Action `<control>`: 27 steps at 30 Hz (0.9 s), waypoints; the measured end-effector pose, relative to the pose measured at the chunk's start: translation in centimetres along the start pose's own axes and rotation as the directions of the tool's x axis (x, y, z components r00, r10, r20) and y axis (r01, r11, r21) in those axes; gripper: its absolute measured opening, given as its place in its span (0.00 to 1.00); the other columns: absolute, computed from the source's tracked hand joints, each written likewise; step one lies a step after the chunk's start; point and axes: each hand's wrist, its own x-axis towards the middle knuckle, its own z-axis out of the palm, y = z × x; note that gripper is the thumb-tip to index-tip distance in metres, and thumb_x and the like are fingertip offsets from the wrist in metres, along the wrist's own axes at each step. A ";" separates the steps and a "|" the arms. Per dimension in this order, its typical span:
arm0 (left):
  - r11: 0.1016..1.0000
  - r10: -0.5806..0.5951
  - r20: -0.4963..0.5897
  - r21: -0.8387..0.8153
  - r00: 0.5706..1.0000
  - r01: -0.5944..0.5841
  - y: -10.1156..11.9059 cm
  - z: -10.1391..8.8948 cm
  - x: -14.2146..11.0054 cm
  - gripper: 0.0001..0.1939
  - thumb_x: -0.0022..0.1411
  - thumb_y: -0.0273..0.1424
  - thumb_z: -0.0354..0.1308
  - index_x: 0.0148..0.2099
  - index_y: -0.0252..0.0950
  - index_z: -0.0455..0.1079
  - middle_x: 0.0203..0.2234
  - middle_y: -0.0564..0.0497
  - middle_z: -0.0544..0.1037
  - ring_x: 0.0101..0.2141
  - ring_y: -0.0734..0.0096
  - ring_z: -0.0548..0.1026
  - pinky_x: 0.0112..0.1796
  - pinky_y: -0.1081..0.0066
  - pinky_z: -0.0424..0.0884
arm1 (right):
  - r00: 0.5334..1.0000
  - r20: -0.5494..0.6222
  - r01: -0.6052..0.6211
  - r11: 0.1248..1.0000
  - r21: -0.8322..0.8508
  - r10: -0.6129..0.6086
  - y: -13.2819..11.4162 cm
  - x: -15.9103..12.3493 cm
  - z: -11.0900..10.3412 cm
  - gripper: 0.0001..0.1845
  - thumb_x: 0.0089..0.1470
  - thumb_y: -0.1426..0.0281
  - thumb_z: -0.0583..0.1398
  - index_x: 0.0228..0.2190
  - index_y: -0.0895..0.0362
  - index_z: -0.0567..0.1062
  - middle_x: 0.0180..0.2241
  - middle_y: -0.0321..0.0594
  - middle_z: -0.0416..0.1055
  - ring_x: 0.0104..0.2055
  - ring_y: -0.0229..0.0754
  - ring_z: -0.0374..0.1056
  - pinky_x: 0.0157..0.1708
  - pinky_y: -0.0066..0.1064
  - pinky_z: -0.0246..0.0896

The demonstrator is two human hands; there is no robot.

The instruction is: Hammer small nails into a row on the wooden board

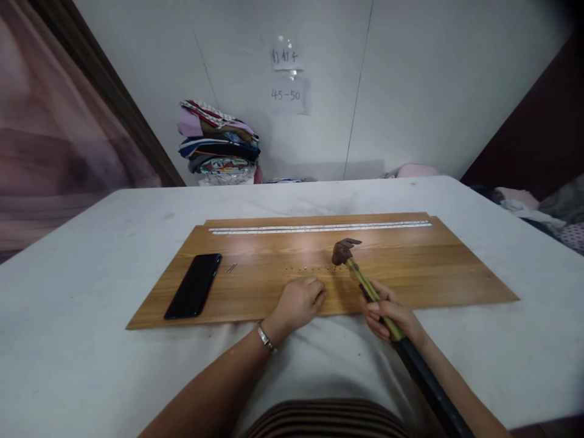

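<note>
My right hand is wrapped round the handle of a claw hammer, which has a yellow-green shaft and a black grip. The hammer's rusty brown head is low over the wooden board, at the right part of a row of small nails. Whether the head touches a nail cannot be made out. Just below that row, my left hand rests on the board's near edge with its fingers curled closed. Its palm side is hidden, so anything inside does not show.
A black phone lies on the board's left part, beside a few loose nails. White marked strips run along the far side. The board lies on a white-covered table. Folded cloths are stacked by the wall.
</note>
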 end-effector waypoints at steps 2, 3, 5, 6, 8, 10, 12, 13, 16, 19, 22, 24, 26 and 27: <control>1.000 0.006 -0.008 0.002 1.000 -0.006 0.0 0.1 0.0 0.09 0.65 0.31 0.48 0.36 0.36 0.69 0.30 0.51 0.74 0.33 0.71 0.71 0.34 0.72 0.64 | 1.000 0.000 0.007 1.000 0.001 -0.007 -0.1 -0.2 0.2 0.23 0.45 0.72 0.62 0.45 0.55 0.66 0.17 0.25 0.61 0.08 0.26 0.48 0.06 0.17 0.44; 1.000 0.008 -0.014 0.003 1.000 -0.008 0.0 0.1 0.0 0.09 0.65 0.30 0.48 0.36 0.36 0.69 0.30 0.51 0.74 0.33 0.71 0.71 0.34 0.72 0.64 | 1.000 0.005 0.011 1.000 0.001 -0.011 -0.1 -0.2 0.3 0.24 0.45 0.72 0.62 0.46 0.55 0.66 0.17 0.25 0.61 0.08 0.26 0.48 0.06 0.17 0.44; 1.000 0.010 -0.024 0.006 1.000 -0.010 0.0 0.1 -0.1 0.09 0.65 0.30 0.49 0.36 0.36 0.69 0.31 0.51 0.74 0.33 0.71 0.71 0.34 0.72 0.64 | 1.000 0.016 0.015 1.000 -0.001 -0.015 -0.1 -0.2 0.4 0.22 0.45 0.72 0.62 0.45 0.56 0.67 0.17 0.25 0.61 0.08 0.26 0.48 0.06 0.18 0.44; 1.000 0.011 -0.026 0.006 1.000 -0.011 0.0 0.1 -0.1 0.08 0.65 0.30 0.49 0.36 0.36 0.69 0.31 0.51 0.74 0.33 0.71 0.71 0.34 0.72 0.63 | 1.000 0.021 0.012 1.000 -0.004 -0.012 -0.1 -0.1 0.4 0.21 0.45 0.72 0.62 0.43 0.56 0.67 0.17 0.25 0.61 0.08 0.26 0.47 0.06 0.17 0.44; 1.000 0.010 -0.028 0.006 1.000 -0.010 0.0 0.1 -0.1 0.09 0.65 0.30 0.49 0.37 0.36 0.69 0.31 0.51 0.74 0.33 0.71 0.71 0.34 0.73 0.63 | 1.000 0.022 0.005 1.000 -0.009 -0.005 0.0 0.1 0.4 0.17 0.45 0.73 0.61 0.40 0.56 0.68 0.17 0.25 0.60 0.08 0.26 0.47 0.06 0.17 0.44; 1.000 0.003 -0.026 0.009 1.000 -0.002 0.0 0.1 -0.1 0.09 0.65 0.31 0.49 0.36 0.36 0.69 0.31 0.51 0.74 0.32 0.71 0.71 0.34 0.73 0.63 | 1.000 0.024 0.005 1.000 -0.010 -0.004 0.1 0.3 0.3 0.14 0.45 0.72 0.62 0.36 0.56 0.68 0.16 0.25 0.60 0.08 0.26 0.47 0.05 0.17 0.44; 1.000 -0.005 -0.023 0.010 1.000 0.005 0.0 0.1 0.0 0.09 0.65 0.31 0.49 0.35 0.36 0.69 0.30 0.51 0.74 0.32 0.71 0.71 0.33 0.73 0.63 | 1.000 0.028 0.012 1.000 -0.007 -0.012 0.1 0.4 0.2 0.12 0.45 0.72 0.62 0.35 0.56 0.68 0.16 0.25 0.60 0.08 0.26 0.48 0.05 0.17 0.45; 1.000 -0.006 -0.022 0.008 1.000 0.006 0.1 0.0 0.0 0.09 0.65 0.31 0.49 0.35 0.36 0.69 0.30 0.51 0.74 0.32 0.71 0.71 0.33 0.73 0.63 | 0.999 0.030 0.018 1.000 -0.004 -0.018 0.1 0.4 0.2 0.13 0.45 0.72 0.62 0.35 0.56 0.68 0.16 0.25 0.60 0.08 0.26 0.48 0.05 0.17 0.45; 1.000 -0.001 -0.022 -0.001 1.000 0.001 0.1 0.0 0.0 0.09 0.64 0.30 0.49 0.35 0.36 0.69 0.31 0.51 0.74 0.32 0.71 0.71 0.34 0.73 0.63 | 0.998 0.043 0.037 0.999 0.008 -0.037 0.0 0.3 0.2 0.15 0.45 0.72 0.62 0.37 0.56 0.68 0.16 0.24 0.59 0.08 0.26 0.47 0.06 0.17 0.45; 1.000 -0.002 -0.021 0.004 1.000 0.002 0.1 0.1 0.0 0.09 0.64 0.30 0.49 0.35 0.36 0.69 0.30 0.51 0.74 0.32 0.71 0.71 0.33 0.73 0.63 | 0.997 0.048 0.051 0.998 0.027 -0.052 -0.2 0.1 0.4 0.15 0.45 0.73 0.61 0.38 0.56 0.67 0.17 0.25 0.60 0.08 0.26 0.48 0.06 0.17 0.46; 1.000 -0.005 -0.018 0.008 1.000 0.005 0.0 0.1 -0.1 0.09 0.64 0.31 0.49 0.35 0.36 0.69 0.30 0.51 0.74 0.32 0.71 0.71 0.33 0.73 0.63 | 0.998 0.034 0.050 0.998 0.040 -0.052 -0.2 0.0 0.5 0.17 0.45 0.73 0.62 0.40 0.55 0.66 0.17 0.25 0.61 0.08 0.26 0.48 0.06 0.16 0.47; 1.000 0.000 -0.018 0.003 1.000 0.000 0.0 0.2 -0.1 0.09 0.65 0.31 0.48 0.35 0.36 0.69 0.30 0.51 0.75 0.32 0.71 0.71 0.33 0.73 0.63 | 0.999 0.029 0.042 0.999 0.031 -0.043 -0.2 0.1 0.4 0.16 0.45 0.73 0.62 0.38 0.56 0.67 0.17 0.25 0.61 0.08 0.26 0.48 0.06 0.16 0.47; 1.000 0.003 -0.020 0.001 1.000 -0.003 -0.1 0.2 0.0 0.10 0.65 0.31 0.48 0.35 0.36 0.69 0.30 0.51 0.75 0.32 0.71 0.71 0.33 0.73 0.63 | 0.999 0.028 0.024 1.000 0.020 -0.024 0.0 0.2 0.2 0.14 0.45 0.73 0.62 0.36 0.56 0.67 0.16 0.25 0.61 0.08 0.25 0.48 0.05 0.16 0.47; 1.000 0.004 -0.021 0.001 1.000 -0.004 -0.1 0.2 0.0 0.10 0.65 0.31 0.48 0.35 0.36 0.69 0.30 0.51 0.75 0.32 0.71 0.71 0.33 0.72 0.63 | 0.999 0.028 0.014 1.000 0.018 -0.015 0.1 0.3 0.1 0.13 0.44 0.72 0.62 0.35 0.56 0.67 0.16 0.25 0.61 0.08 0.25 0.48 0.05 0.16 0.47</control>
